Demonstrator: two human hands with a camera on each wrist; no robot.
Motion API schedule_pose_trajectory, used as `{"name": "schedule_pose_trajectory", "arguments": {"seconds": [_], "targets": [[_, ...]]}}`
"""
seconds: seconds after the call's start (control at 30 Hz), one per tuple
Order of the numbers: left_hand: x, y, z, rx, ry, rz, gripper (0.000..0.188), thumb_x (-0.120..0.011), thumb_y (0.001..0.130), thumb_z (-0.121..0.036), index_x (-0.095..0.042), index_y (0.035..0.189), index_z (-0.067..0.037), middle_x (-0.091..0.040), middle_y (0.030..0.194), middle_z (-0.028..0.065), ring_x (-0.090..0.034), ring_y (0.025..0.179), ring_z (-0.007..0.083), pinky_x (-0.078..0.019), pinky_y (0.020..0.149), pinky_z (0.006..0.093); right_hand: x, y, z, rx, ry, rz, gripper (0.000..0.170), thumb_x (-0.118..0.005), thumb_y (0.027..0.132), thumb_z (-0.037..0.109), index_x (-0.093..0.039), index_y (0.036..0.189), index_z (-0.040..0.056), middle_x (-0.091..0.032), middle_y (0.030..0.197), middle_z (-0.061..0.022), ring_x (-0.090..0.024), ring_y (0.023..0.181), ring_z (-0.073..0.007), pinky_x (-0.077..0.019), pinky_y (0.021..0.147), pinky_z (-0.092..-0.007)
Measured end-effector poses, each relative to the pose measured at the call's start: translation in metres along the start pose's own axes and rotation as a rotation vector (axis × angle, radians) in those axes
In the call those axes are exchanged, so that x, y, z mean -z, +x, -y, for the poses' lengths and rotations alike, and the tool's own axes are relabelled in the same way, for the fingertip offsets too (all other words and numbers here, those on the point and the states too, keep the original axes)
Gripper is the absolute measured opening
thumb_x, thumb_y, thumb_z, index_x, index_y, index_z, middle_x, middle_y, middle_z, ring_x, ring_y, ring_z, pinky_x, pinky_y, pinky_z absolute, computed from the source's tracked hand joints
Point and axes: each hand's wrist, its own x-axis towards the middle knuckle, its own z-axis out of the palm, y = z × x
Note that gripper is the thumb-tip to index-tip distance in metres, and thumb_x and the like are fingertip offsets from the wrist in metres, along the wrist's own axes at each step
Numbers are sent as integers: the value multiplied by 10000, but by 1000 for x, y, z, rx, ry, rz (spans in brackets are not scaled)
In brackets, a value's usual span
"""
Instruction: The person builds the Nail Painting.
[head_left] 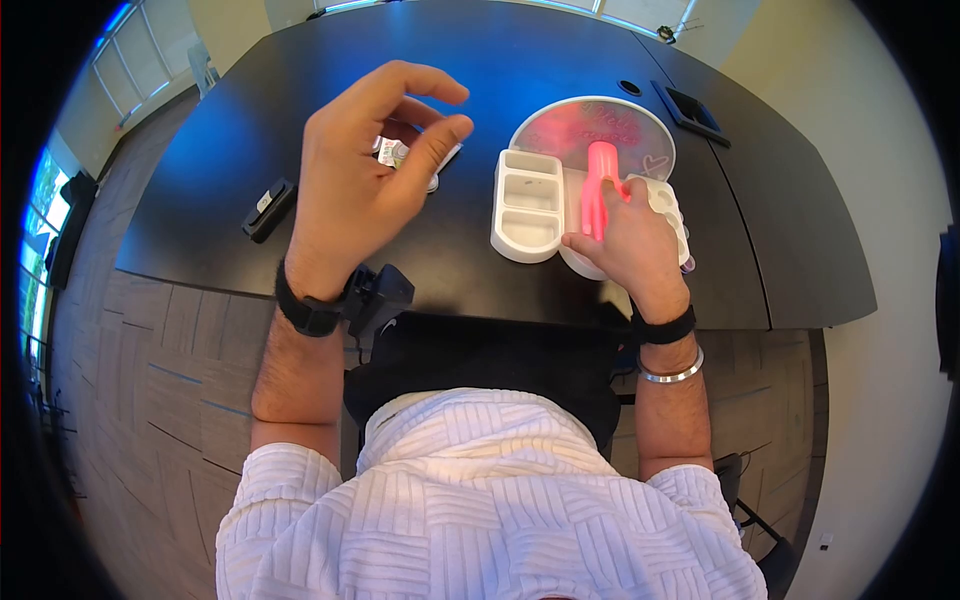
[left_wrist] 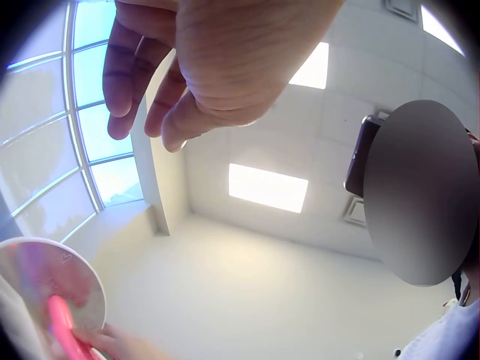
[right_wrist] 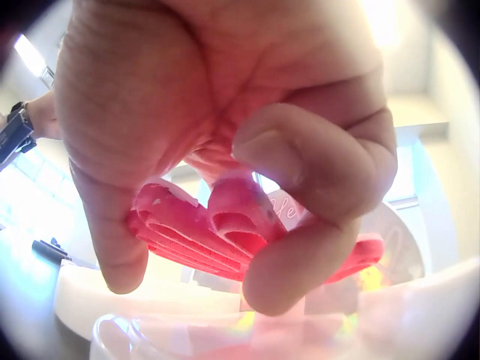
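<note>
A pink hand-shaped piece (head_left: pixel 602 160) stands between the compartments of a white organizer (head_left: pixel 497 205), in front of its round translucent panel (head_left: pixel 555 130). My right hand (head_left: pixel 640 245) grips the piece from the near side. Close up in the right wrist view, the fingers and thumb of the right hand (right_wrist: pixel 225 97) curl about the pink piece (right_wrist: pixel 176 217); its far side is partly hidden. My left hand (head_left: pixel 365 170) is raised over the table left of the organizer, fingers loosely bent, with nothing in its grasp. The left wrist view shows the left hand (left_wrist: pixel 225 67) against the ceiling.
Small white items (head_left: pixel 392 152) lie on the dark table (head_left: pixel 450 270), partly behind my left hand. A black case (head_left: pixel 268 210) lies at the left, near the front edge. Behind the organizer, at the right, are a dark tray (head_left: pixel 690 112) and a round table opening (head_left: pixel 629 88).
</note>
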Motion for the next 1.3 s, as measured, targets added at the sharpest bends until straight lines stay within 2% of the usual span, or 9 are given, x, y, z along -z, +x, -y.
{"name": "schedule_pose_trajectory", "arguments": {"seconds": [0.23,0.3,0.33,0.4,0.93,1.03,1.1,1.2,1.3], "targets": [[20,4,25,55,-22,-40,146,-785,1037,-68,-752,1172,-21,-799,1066,36,-738,971,98,-563,902,261,-4,2,-6,36,-12,-33,850,-935,736,538,-683,1338,-7,-652,1224,-214,-765,799,-373,-645,708,-468],[21,7,34,84,-20,-106,112,-820,1008,-118,-772,1082,-48,-792,939,5,-750,849,85,-557,719,244,-7,2,-7,38,-26,-26,836,-934,731,525,-688,1329,-4,-650,1225,-206,-764,777,-372,-643,690,-466],[23,7,38,77,-21,-101,112,-820,1008,-118,-772,1082,-48,-792,939,5,-750,849,85,-557,719,244,-7,2,-7,32,-24,-31,836,-934,731,525,-688,1329,-4,-650,1225,-206,-764,777,-372,-643,690,-466],[27,8,47,187,20,-57,130,-796,1034,-85,-755,1137,-17,-790,1032,30,-729,957,88,-555,870,245,-6,2,-6,34,-30,-20,821,-938,725,504,-691,1320,-6,-648,1219,-198,-762,758,-374,-641,679,-463],[30,12,70,267,70,-36,163,-822,1028,-138,-752,1112,-17,-743,954,-17,-670,865,46,-511,776,225,3,-1,-10,90,38,39,854,-915,766,475,-615,1397,-15,-623,1255,-251,-758,853,-405,-641,709,-483],[30,13,74,302,99,-8,157,-821,1028,-132,-755,1112,-18,-742,957,-18,-671,868,47,-511,777,225,7,-3,-9,87,81,-7,816,-934,748,477,-659,1311,-46,-646,1282,-230,-763,845,-391,-641,729,-475],[30,12,84,267,94,-45,152,-833,1002,-153,-778,1070,-29,-771,919,8,-688,794,71,-531,711,252,7,-4,-15,102,153,29,844,-923,766,482,-638,1366,-37,-637,1327,-248,-766,943,-411,-647,795,-486],[37,12,96,325,167,-30,156,-810,1034,-153,-763,1107,-22,-744,956,-8,-673,857,62,-518,774,232,17,-5,-20,90,222,119,854,-909,794,488,-622,1421,-16,-640,1337,-263,-753,1027,-424,-640,854,-498],[48,9,120,397,268,-29,190,-818,1026,-188,-767,1102,-22,-747,957,-2,-680,862,77,-529,768,249,41,-12,-17,75,233,78,795,-877,856,461,-615,1453,6,-667,1292,-265,-738,1079,-434,-621,901,-506]]}}
